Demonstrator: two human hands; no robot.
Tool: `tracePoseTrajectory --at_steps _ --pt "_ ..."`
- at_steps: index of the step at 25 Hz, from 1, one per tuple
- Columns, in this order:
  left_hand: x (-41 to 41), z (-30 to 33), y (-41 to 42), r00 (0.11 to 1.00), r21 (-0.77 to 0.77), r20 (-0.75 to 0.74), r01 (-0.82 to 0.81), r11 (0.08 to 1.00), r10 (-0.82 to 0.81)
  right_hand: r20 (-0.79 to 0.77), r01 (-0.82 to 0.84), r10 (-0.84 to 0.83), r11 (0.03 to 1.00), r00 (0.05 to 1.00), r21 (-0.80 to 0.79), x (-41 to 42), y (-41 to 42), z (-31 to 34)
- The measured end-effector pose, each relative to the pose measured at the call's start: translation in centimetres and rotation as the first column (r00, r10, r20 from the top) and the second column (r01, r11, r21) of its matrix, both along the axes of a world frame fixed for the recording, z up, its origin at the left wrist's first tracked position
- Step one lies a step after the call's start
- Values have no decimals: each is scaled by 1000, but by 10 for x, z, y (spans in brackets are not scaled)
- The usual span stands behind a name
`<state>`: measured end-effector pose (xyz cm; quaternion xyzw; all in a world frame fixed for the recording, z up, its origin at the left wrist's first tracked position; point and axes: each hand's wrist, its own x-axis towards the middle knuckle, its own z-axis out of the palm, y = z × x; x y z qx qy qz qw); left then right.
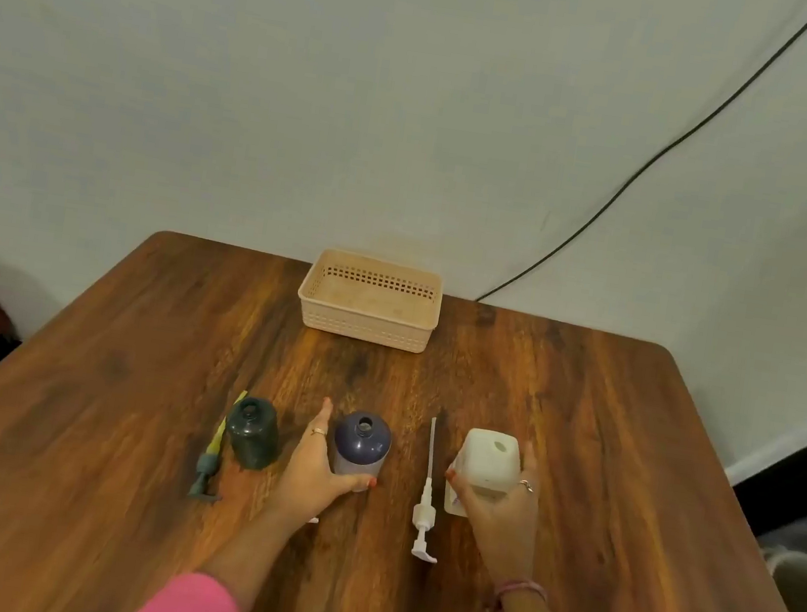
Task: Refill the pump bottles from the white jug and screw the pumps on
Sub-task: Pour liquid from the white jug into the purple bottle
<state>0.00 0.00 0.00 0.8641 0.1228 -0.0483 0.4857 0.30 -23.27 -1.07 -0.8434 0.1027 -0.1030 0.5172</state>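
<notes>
Jug (487, 460), gripped by right hand (500, 506), stands right of purple bottle (361, 447) that left hand (316, 470) steadies, open neck up.

So we've got a dark wood bench (580, 434) here. A beige slotted basket (370, 301) sits at the far edge, about mid-way along. Nearer us there's a row: green pump (209, 460) lying flat, green bottle (251, 432), purple bottle (361, 447), white pump (425, 506) lying flat, then the white jug (488, 465) standing upright.
</notes>
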Motion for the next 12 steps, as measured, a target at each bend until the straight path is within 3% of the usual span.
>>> tracePoseTrajectory --at_steps 6,12 --pt "10 -15 -12 998 -110 -38 -62 992 58 -55 164 -155 956 986 245 2 15 -14" --pt "16 -19 -14 997 -136 3 -82 987 83 -52 235 -229 947 972 221 4 20 -14"
